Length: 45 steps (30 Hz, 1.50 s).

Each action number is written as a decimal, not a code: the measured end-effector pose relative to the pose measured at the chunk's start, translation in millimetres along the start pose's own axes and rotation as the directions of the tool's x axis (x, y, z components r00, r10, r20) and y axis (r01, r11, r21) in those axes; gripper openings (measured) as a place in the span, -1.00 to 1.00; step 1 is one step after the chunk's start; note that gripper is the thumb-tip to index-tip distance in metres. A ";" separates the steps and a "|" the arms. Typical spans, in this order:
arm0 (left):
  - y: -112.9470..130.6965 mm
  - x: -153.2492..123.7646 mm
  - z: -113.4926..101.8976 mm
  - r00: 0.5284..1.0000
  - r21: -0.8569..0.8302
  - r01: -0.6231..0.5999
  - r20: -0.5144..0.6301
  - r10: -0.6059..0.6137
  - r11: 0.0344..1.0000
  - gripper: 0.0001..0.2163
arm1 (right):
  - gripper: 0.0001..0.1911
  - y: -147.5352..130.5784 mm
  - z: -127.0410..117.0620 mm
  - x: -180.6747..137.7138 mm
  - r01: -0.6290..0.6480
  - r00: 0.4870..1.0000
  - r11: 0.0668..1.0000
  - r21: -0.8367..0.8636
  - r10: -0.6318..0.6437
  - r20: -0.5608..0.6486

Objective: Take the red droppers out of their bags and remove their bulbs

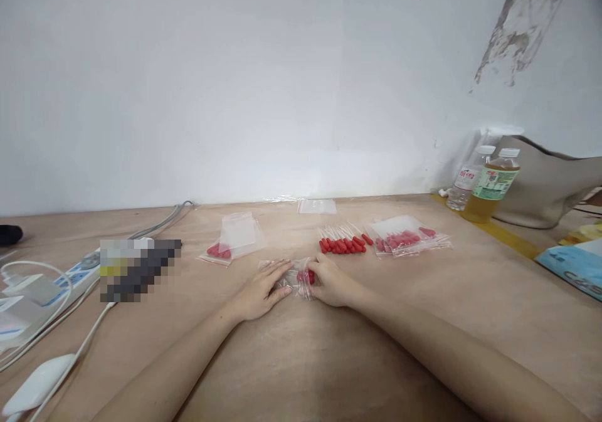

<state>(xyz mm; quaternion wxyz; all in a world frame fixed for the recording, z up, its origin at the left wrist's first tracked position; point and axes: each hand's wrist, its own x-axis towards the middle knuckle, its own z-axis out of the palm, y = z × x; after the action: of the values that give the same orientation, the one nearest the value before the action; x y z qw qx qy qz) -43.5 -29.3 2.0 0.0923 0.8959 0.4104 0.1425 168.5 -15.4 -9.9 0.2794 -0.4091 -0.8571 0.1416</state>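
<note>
Below the frame's center, your left hand [264,289] is lying palm-down while your right hand [332,282] is curling inward.

The wall [226,89] behind the work area was plain and pale, with a damaged patch [517,39] at upper right where the finish had come away, exposing grey-brown material. A wood-toned tabletop [470,309] stood along the wall's base. A yellow strip [510,240] ran obliquely across its right portion. Lighting was diffuse, leaving a soft sheen on the tabletop's near middle.
</note>
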 end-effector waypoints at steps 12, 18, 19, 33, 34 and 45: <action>-3.5 -0.9 0.7 0.998 0.037 0.014 0.063 -0.016 0.999 -0.50 | -0.76 2.6 -35.9 1.4 -0.165 0.984 0.927 0.337 0.178 -0.007; -8.0 -2.9 3.4 0.994 0.092 0.056 0.087 -0.064 0.994 -0.53 | -0.70 35.2 -87.9 1.5 -0.165 0.899 0.845 0.510 0.341 -0.274; -7.7 -3.3 3.5 0.993 0.096 0.069 0.090 -0.077 0.993 -0.55 | -0.69 42.1 -92.9 0.7 -0.171 0.851 0.865 0.472 0.371 -0.371; -1.5 -5.0 1.8 0.977 0.119 0.171 0.105 -0.183 0.978 -0.55 | -0.73 94.0 -83.6 -16.2 -0.370 0.882 0.918 -0.140 0.300 -0.364; -2.2 -5.1 2.4 0.977 0.118 0.172 0.105 -0.185 0.978 -0.55 | -0.72 94.6 -84.4 -15.9 -0.370 0.884 0.918 -0.144 0.301 -0.358; -2.4 -4.4 4.2 0.970 0.106 0.216 0.092 -0.226 0.971 -0.54 | -0.68 12.9 -35.2 -13.1 0.210 0.946 0.966 -0.150 -0.240 -0.220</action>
<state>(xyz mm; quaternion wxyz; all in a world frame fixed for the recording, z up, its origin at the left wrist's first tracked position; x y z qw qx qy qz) -46.5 -31.3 -3.5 0.0859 0.8541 0.5089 0.0652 204.1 -17.1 7.5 0.3675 -0.3390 -0.8660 0.0055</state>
